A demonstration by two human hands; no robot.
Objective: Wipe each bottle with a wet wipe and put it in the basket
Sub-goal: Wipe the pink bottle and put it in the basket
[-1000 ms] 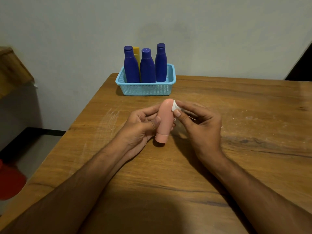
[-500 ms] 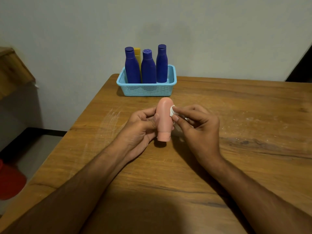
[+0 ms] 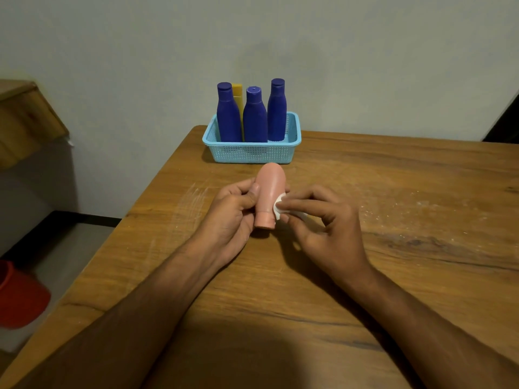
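My left hand (image 3: 233, 209) grips pink bottle (image 3: 269, 196) above counter (image 3: 407, 276), cap toward me, long axis pointing away at basket. Right hand (image 3: 323, 220) pinches wet wipe (image 3: 279, 207), fingers (image 3: 297, 204) pressing it on bottle's right side near neck; a second ago wipe sat at far end. Blue basket (image 3: 251, 154) straight beyond, holding three blue bottles (image 3: 255, 116), one yellow bottle (image 3: 238, 94). Left hand nearer for drop.

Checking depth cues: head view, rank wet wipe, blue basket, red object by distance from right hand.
1. wet wipe: pinched in the right hand, against the pink bottle.
2. blue basket: beyond, at the table's far edge.
3. red object: far left, on the floor.
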